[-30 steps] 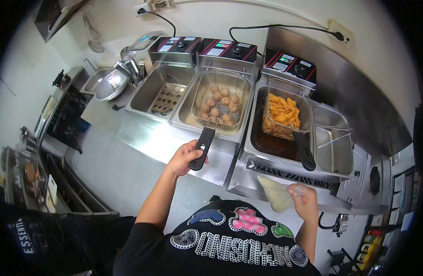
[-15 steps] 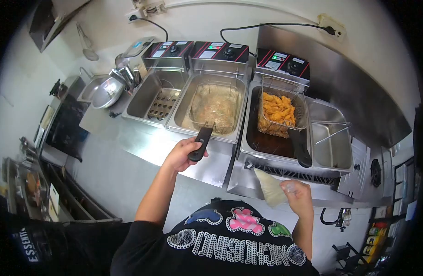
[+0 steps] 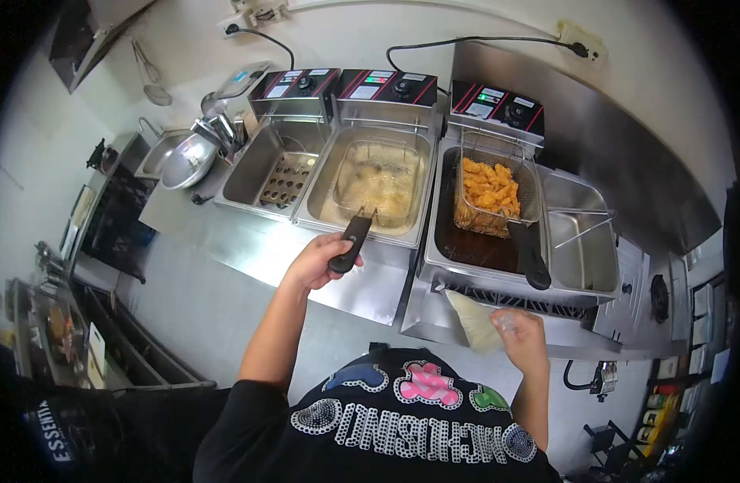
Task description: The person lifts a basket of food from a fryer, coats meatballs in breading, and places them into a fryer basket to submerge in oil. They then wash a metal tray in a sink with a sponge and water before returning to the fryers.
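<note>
My left hand [image 3: 321,260] grips the black handle [image 3: 351,244] of a wire basket [image 3: 379,181] sunk in the bubbling oil of the middle fryer [image 3: 313,211]. What is in that basket is hidden by foam. In my right hand [image 3: 520,330], held low in front of the right fryer, is a pale, cone-shaped bag [image 3: 473,322] hanging to the left of the fingers. A second basket with golden fried pieces [image 3: 489,187] rests above the dark oil [image 3: 474,249] of the right fryer, its black handle [image 3: 530,256] pointing toward me.
Left of the middle fryer is another fryer basin [image 3: 257,165] with a perforated plate. A metal bowl [image 3: 188,161] and utensils stand farther left. On the right is a steel basin [image 3: 583,258] with a thin rod across it. Black cables run along the wall.
The foam in the middle basket looks more broken up, with darker spots near its back. My left hand and the handle have shifted slightly. The right hand still holds the bag.
</note>
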`<state>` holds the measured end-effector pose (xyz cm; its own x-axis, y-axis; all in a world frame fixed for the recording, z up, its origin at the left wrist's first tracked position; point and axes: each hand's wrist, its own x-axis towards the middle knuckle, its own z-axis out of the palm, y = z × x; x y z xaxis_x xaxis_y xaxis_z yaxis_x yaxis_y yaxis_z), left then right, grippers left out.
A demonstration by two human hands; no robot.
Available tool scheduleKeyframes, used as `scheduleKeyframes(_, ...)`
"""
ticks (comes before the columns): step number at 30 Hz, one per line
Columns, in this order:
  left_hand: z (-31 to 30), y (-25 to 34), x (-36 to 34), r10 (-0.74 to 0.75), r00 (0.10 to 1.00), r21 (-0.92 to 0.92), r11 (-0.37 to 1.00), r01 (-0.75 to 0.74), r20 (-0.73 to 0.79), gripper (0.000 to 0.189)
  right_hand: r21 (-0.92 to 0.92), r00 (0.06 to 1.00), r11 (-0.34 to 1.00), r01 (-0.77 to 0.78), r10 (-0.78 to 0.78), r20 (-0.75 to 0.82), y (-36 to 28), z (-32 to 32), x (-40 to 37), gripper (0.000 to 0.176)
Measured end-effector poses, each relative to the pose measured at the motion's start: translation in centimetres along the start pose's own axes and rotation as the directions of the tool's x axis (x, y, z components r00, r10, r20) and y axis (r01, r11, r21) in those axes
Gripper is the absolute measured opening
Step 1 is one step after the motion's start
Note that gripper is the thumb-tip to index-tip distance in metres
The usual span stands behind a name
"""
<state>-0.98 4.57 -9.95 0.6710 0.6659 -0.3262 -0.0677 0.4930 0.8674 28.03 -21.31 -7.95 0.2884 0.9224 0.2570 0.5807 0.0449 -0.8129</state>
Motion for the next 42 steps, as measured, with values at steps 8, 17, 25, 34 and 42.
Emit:
scheduleKeyframes(8,-2.3,0.2,-0.8,-0.028,0.993,0.294,0.954,0.061,-0.116,0.031,-0.032,0.999,0.999,0.042,-0.042,0.012,-1.5,0.0,0.7,0.015)
scheduleKeyframes(17,3.1,1.4,-10.2,0.012,0.988,0.885,0.444,-0.142,0.153,0.064,0.067,0.938,0.967,0.244,-0.253,0.236,-5.1,1.5,2.3,0.021)
scheduleKeyframes(25,11.6,-7.2,-5.8,0.243,0.736,0.641,0.371,-0.672,0.632,0.091,0.265,0.645,0.737,0.622,-0.674,0.36,-9.5,5.4,4.2,0.02)
scheduleKeyframes(34,17.1,-14.4,-10.6,0.421,0.853,0.514,0.681,-0.522,0.309,0.08,0.404,0.452,0.65,0.644,-0.749,0.485,-8.4,5.1,-1.1,0.013)
scheduleKeyframes(42,23.0,-19.3,-15.0,0.498,0.859,0.471,0.733,-0.491,0.121,0.071,0.576,0.317,0.596,0.559,-0.796,0.515,-8.8,3.8,-4.9,0.011)
